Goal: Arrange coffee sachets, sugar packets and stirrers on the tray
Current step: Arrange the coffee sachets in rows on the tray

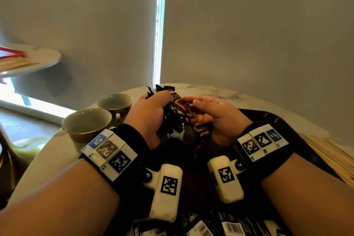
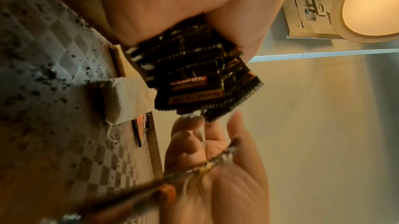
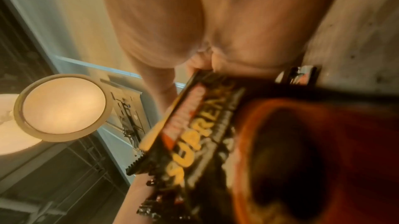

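Being clamped in the left hand above the tray, light, slippery coffee sachets are being pinched edgewise by the right hand.

I am wearing black wristbands behind my fingers, my bare left hand and right hand each trailing a row of white blocks printed with square black-and-white markers, plus a white screw-mounted camera pod bearing another marker.
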